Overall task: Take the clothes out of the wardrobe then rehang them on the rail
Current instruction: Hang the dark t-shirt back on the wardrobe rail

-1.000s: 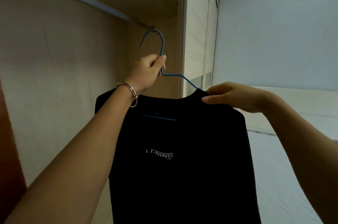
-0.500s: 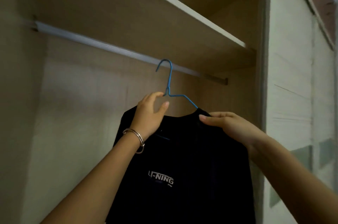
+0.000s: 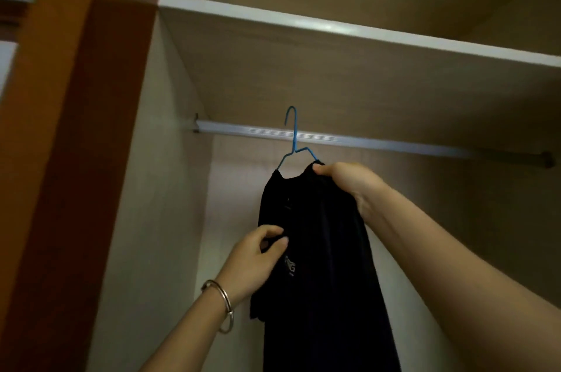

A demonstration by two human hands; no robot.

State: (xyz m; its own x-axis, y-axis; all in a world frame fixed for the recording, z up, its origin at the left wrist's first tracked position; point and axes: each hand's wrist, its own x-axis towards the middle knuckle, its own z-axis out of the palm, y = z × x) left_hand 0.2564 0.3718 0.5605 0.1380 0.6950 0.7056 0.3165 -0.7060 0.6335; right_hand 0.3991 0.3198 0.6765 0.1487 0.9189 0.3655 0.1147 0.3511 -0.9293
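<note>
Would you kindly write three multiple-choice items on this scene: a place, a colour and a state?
1. Where does the right hand grip the black shirt?
A. at the hem
B. at the top, by the neckline
C. at a cuff
2. What colour is the hanger?
A. red
B. white
C. blue
3. What is the left hand doing?
A. pinching the shirt's fabric
B. hanging idle
C. holding the hanger's hook
Answers: 1 B, its fingers close on the fabric beside the hanger's arm; 2 C, the wire hook shows blue; 3 A, thumb and fingers pinch the cloth lower down.
</note>
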